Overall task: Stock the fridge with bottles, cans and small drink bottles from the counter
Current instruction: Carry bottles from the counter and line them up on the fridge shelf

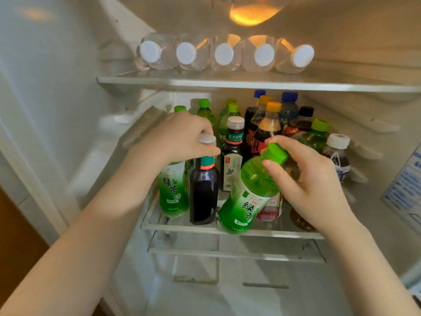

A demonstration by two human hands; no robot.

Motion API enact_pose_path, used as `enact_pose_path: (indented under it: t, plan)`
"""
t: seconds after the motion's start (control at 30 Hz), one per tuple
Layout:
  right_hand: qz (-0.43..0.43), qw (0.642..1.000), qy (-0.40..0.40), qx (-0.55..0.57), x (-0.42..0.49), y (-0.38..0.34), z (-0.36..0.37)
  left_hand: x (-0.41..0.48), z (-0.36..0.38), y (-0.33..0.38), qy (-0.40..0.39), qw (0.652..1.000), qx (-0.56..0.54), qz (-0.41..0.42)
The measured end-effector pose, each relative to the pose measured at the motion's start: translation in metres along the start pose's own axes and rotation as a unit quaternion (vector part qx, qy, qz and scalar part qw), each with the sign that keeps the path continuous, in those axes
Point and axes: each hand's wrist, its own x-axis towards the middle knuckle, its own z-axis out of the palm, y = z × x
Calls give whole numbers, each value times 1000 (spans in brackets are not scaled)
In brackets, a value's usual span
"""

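On the middle shelf, mostly full, my right hand grasps the tilted green tea bottle by its neck at the near edge. My left hand grips the dark bottle by its cap. The counter is out of view, so I can't tell what remains.

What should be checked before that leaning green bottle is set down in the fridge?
1. Right hand grips the green cap of the tilted green plastic tea bottle: ok.
2. That bottle standing upright: not ok, it leans, with its base near the front edge.
3. Left hand grips the top of the dark bottle with a silver cap: ok.
4. Free spot on the clear fridge shelf: cannot tell, bottles crowd it.
5. Caps screwed tight: cannot tell.
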Motion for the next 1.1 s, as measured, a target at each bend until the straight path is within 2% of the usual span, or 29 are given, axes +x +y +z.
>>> enact_pose_path:
  t: [0.1,0.23,0.37,0.47,0.5,0.57,0.67,0.7,0.77,0.83,0.97,1.1]
  plan:
    - [22,999,33,32,-13,-1,-11,10,10,2,41,999,-14,-5]
    - [37,997,32,52,-27,-3,-15,23,28,17,92,995,-20,-8]
    - [56,997,19,57,-37,1,-13,27,39,25,135,990,5,-45]
    - [72,997,25,28,-42,6,-13,25,45,23,146,988,47,-35]
    - [78,996,29,24,-43,7,-13,22,47,20,134,990,31,-31]
    - [85,995,36,21,-46,8,-14,12,56,11,82,992,-93,-36]
    - [84,995,47,16,-50,9,-17,-13,75,-3,-53,946,-315,-53]
    - [88,995,49,20,-51,9,-17,-21,86,-6,-84,931,-351,-55]
    - [100,993,50,31,-54,11,-17,-29,109,-10,-106,922,-367,-58]
    - [110,992,47,39,-56,12,-15,-33,128,-8,-90,922,-370,-70]
    - [119,990,37,57,-61,13,-14,-35,148,1,19,932,-352,-82]
    - [132,989,37,57,-63,13,-13,-32,162,20,103,935,-304,-148]
